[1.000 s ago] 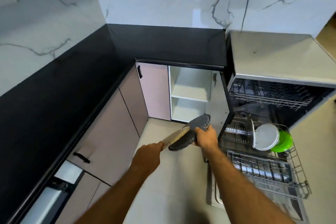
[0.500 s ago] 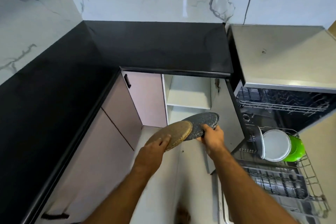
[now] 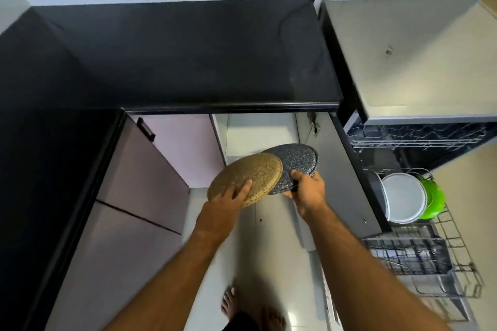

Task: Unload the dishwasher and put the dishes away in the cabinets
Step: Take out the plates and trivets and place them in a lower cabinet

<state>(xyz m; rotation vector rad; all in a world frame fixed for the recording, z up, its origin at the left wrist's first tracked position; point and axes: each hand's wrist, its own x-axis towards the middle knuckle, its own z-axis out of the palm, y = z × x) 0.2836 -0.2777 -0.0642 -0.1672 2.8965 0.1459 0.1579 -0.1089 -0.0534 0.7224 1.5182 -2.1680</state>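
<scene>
Speckled tan plate [image 3: 246, 179] held in left hand [image 3: 228, 203]; fingers lie spread and fairly straight across its upper face, thumb side hidden beneath. Plate tilted, near edge lower. Its right edge overlaps a dark grey speckled plate [image 3: 294, 162], which looks like two plates stacked, though I cannot tell for sure. Right hand [image 3: 306, 191] clamps the grey plate at its near edge, thumb on top, remaining fingers curled under. Hands near each other, not touching; the two plates touch or overlap between them.

Both plates are carried in the air in front of an open lower cabinet [image 3: 258, 134], white inside, a shelf visible. Cabinet door [image 3: 341, 174] swung open to the right, its grey face just beyond the right hand. Pink closed cabinet front [image 3: 185, 148] to the left with a black handle [image 3: 145, 129]. Black countertop [image 3: 174, 54] runs above, wrapping round the left side; white marble-look wall behind.

Dishwasher [image 3: 403, 62] at right, open. Lower rack [image 3: 451, 228] pulled out, holding a white plate [image 3: 403, 197] standing on edge and a green bowl [image 3: 433, 196] just behind it, touching or nearly so. Upper rack [image 3: 408, 138] inside, contents not clear. Bare feet [image 3: 252, 309] on pale floor at the near edge.
</scene>
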